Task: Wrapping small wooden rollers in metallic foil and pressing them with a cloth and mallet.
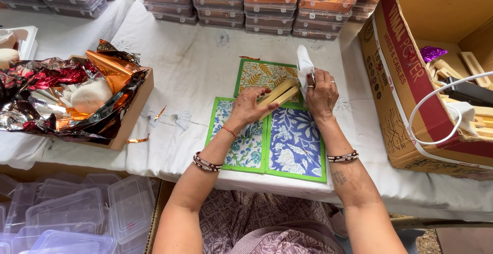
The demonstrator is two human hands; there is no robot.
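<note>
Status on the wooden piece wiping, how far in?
Done: cannot tell; no finished pieces set apart. In hand: left hand holds a pale wooden piece above the patterned cloth mats; right hand presses a white cloth beside it. Left: more wooden pieces sit in the cardboard box.

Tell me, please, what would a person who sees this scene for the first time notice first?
First come the three green-bordered printed cards in the middle of the white table, where the left hand holds a pale wooden piece and the right hand holds a white cloth. At the left, a box of crumpled shiny foil glitters red and copper. At the right stands a big cardboard box.
</note>
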